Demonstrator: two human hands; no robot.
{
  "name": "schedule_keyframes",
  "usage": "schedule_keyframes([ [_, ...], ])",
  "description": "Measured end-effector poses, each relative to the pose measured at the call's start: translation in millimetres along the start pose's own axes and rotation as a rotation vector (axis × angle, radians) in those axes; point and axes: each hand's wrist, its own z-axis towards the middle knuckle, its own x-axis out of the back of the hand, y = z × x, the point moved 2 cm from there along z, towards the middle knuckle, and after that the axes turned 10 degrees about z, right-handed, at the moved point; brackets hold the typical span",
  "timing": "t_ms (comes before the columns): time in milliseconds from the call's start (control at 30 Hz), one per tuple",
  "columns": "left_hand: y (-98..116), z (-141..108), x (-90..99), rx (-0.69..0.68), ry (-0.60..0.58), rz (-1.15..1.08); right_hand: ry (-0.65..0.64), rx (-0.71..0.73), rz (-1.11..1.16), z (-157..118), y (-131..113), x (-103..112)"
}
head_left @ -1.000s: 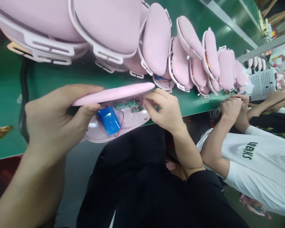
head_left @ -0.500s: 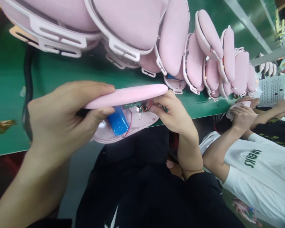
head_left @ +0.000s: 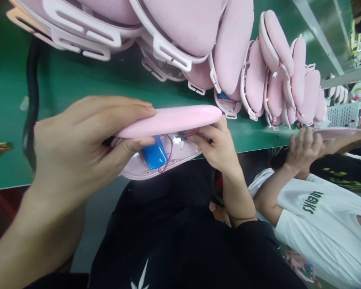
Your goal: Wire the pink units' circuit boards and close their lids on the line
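Note:
My left hand [head_left: 87,140] grips a pink padded cover [head_left: 174,120], thumb beneath its edge and fingers on top. Under the cover, tilted at an angle, lies an open pink plastic shell [head_left: 138,170]. Inside the shell are a blue battery pack [head_left: 155,154] and a thin red and black wire pair [head_left: 170,152]. My right hand [head_left: 215,142] is at the far end between cover and shell, its thumb and forefinger closed round a red wire [head_left: 191,132]. The tips of these fingers and the wire's end are partly hidden by the cover.
Several pink padded units [head_left: 234,52] with slotted plastic tabs are piled along the green table [head_left: 78,84]. A black cable [head_left: 33,96] lies at left, near a scrap of gold foil [head_left: 0,151]. At right, a co-worker in a white shirt [head_left: 307,200] holds a pink part [head_left: 335,133].
The cover has come down a little nearer the shell, hiding the green circuit board. My view has shifted slightly. The co-worker's hands have moved apart, with the pink part turned.

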Motion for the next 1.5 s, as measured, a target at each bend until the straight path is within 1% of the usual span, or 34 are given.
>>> schedule_keyframes([
  [133, 0.1, -1.5, 1.1, -0.002, 0.001, 0.002, 0.05, 0.039, -0.029, -1.3, 3.5, -3.9],
  [267, 2.7, -2.2, 3.9, 0.035, -0.045, 0.031, 0.067, 0.082, -0.052, -3.4, 6.1, -3.7],
  [333, 3.3, -2.0, 4.9, 0.037, -0.039, 0.031, 0.061, 0.098, -0.081, -3.6, 6.2, -2.9],
  [467, 3.0, -2.0, 4.8, 0.031, -0.01, 0.019, 0.005, 0.086, -0.16, -2.0, 0.1, -1.3],
  [600, 3.8, -4.5, 5.2, 0.049, 0.003, 0.0, -0.073, 0.035, -0.221, 0.0, -15.3, 1.2],
  [733, 3.4, -7.7, 7.2, 0.11, -0.051, 0.0, -0.184, -0.017, -0.26, 3.0, -31.6, 3.6],
  [833, 2.8, -8.2, 9.0, 0.12, -0.058, 0.004, -0.224, -0.02, -0.281, 7.3, -41.3, 5.0],
  [933, 1.2, -8.3, 8.7, 0.175, -0.085, -0.016, -0.247, -0.025, -0.295, 11.5, -47.5, 5.4],
  [1000, 0.3, -9.2, 7.8, 0.193, -0.093, -0.024, -0.248, -0.027, -0.294, 13.1, -50.0, 5.1],
  [1133, -2.2, -13.6, 6.0, 0.181, -0.089, -0.034, -0.214, -0.015, -0.242, 13.2, -55.0, 4.4],
  [1300, -4.1, -16.3, 6.7, 0.197, -0.1, -0.047, -0.211, -0.055, -0.23, 15.6, -60.8, 3.1],
  [1400, -1.9, -13.3, 7.9, 0.162, -0.106, -0.054, -0.215, -0.075, -0.245, 17.4, -56.1, 2.8],
  [1500, 0.3, -10.3, 8.7, 0.167, -0.117, -0.045, -0.202, -0.05, -0.238, 14.7, -45.6, 2.8],
])
